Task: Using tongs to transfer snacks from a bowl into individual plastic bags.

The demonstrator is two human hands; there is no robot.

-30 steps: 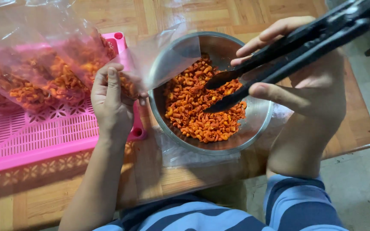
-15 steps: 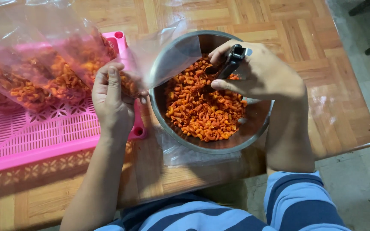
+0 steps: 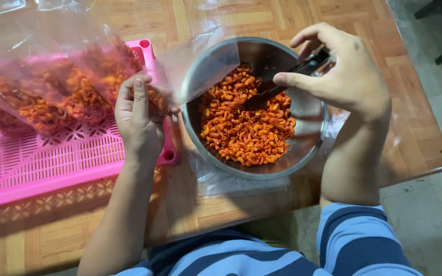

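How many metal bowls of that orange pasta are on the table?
1. The metal bowl sits on the wooden table, right of the pink tray, under the right hand. None seems hidden.

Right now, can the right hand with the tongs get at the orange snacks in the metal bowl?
Probably yes. The right hand holds black tongs already dipped over the rim of the metal bowl, tips at the orange snacks; nothing covers them.
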